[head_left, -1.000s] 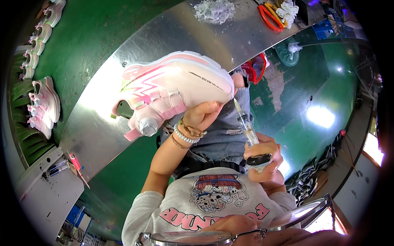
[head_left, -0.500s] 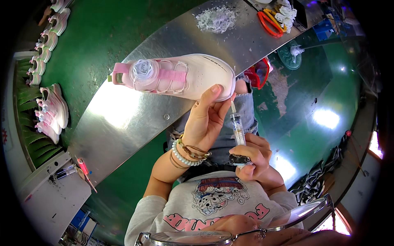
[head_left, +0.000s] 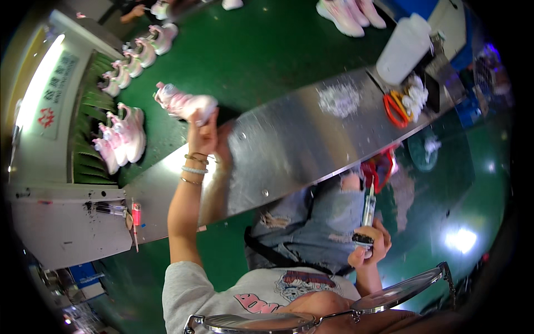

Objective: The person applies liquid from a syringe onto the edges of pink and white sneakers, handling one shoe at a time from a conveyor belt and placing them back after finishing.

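At the far left, a pink and white sneaker [head_left: 192,104] is held out past the metal bench's far edge, over the green surface. My left hand [head_left: 203,133] grips it by the toe end, arm stretched out; some of the fingers are hidden behind the shoe. My right hand [head_left: 375,245] is closed around a transparent syringe [head_left: 369,209] with a black-topped end near the thumb. The syringe stands nearly upright in view, its thin tip pointing away from me, near my knee and apart from the shoe.
The metal bench [head_left: 278,145] crosses before me, bearing a pile of white scraps [head_left: 338,100], orange-handled scissors [head_left: 394,111] and a white plastic bottle [head_left: 403,50]. More sneakers [head_left: 130,133] stand at left. Brushes [head_left: 111,209] and a red-pink tool [head_left: 136,214] lie lower left.
My left hand has carried the sneaker away from the syringe, out to the far left beyond the bench. The syringe stays in my right hand. The whole view has shifted, showing more of the far side.
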`<state>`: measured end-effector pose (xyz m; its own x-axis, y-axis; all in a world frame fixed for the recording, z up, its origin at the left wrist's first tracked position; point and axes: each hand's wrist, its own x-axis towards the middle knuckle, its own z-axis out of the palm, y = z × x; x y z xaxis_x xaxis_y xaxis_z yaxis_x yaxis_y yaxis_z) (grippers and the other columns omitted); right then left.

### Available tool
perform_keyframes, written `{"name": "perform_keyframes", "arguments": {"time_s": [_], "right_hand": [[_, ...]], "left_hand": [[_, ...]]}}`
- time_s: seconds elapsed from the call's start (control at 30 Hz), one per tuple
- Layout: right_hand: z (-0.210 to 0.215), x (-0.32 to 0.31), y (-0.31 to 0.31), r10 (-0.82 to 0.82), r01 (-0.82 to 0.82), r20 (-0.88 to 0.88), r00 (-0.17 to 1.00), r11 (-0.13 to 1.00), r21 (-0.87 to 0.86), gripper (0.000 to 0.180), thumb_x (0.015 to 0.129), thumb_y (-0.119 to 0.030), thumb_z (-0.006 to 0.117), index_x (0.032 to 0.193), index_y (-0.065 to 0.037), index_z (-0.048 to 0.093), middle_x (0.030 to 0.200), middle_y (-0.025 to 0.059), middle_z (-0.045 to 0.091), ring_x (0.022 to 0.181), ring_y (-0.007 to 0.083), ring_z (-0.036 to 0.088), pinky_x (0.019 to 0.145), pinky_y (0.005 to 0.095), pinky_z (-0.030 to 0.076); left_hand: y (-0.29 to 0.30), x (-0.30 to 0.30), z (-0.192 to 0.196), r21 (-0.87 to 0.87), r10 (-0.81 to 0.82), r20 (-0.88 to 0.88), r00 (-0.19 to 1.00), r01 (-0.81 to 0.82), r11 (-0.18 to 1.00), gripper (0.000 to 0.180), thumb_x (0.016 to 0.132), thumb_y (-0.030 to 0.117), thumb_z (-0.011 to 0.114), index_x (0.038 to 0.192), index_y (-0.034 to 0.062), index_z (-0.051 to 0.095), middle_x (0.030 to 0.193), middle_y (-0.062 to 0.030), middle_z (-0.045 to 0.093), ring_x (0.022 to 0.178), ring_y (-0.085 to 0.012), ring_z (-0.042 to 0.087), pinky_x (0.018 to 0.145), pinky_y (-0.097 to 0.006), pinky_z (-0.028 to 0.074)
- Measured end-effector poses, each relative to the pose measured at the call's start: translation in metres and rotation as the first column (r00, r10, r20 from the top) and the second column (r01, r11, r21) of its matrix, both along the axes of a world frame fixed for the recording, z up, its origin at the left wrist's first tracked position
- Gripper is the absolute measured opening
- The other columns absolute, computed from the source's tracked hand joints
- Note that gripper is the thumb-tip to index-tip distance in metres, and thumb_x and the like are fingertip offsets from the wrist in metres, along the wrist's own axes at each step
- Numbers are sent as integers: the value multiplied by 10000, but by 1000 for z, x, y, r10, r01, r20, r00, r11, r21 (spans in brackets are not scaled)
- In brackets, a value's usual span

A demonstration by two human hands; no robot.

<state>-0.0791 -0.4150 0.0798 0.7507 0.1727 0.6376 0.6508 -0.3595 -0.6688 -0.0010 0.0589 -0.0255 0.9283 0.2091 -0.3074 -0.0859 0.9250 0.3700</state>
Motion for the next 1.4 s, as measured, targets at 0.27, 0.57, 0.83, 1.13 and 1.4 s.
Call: {"name": "perform_keyframes", "arguments": {"time_s": [0.27,0.57,0.83,1.13,1.4], "right_hand": [[-28,35,3,-6,11,-56,998,995,99,312,802,-329,584,792,-17,594,581,70,539,433,222,454,412,307,357],[-59,153,26,49,-26,-280,959,996,84,218,715,-186,718,873,-78,615,657,93,592,558,262,568,513,334,460],[-88,208,18,78,-77,-288,954,997,14,284,691,-252,765,880,-91,627,591,64,547,523,237,564,488,331,458],[-99,219,4,276,-225,-370,887,958,175,233,698,-202,728,837,-50,618,616,87,535,495,257,510,454,347,402],[-93,208,15,220,-167,-359,907,971,172,191,774,-189,687,891,-60,608,690,118,598,588,304,591,532,360,468]], "left_hand": [[174,-94,-19,509,716,-348,605,-519,686,640,825,295,656,1304,-25,378,1246,-193,499,1043,-257,589,837,-277,533],[54,59,22,690,248,-188,950,-51,722,326,894,45,543,1196,-42,456,1222,-171,548,1144,-273,541,986,-356,452],[-205,381,-6,511,-590,-117,799,558,654,600,952,195,480,1375,-93,167,1349,-248,403,1269,-299,415,1089,-387,338],[-383,531,-16,259,9,-295,955,71,963,637,847,392,628,1254,-29,377,1118,-160,535,951,-326,588,844,-430,530],[-195,389,-36,669,-188,-129,974,225,708,525,878,191,630,1258,-100,413,1253,-159,512,1165,-342,500,909,-456,519]]}}
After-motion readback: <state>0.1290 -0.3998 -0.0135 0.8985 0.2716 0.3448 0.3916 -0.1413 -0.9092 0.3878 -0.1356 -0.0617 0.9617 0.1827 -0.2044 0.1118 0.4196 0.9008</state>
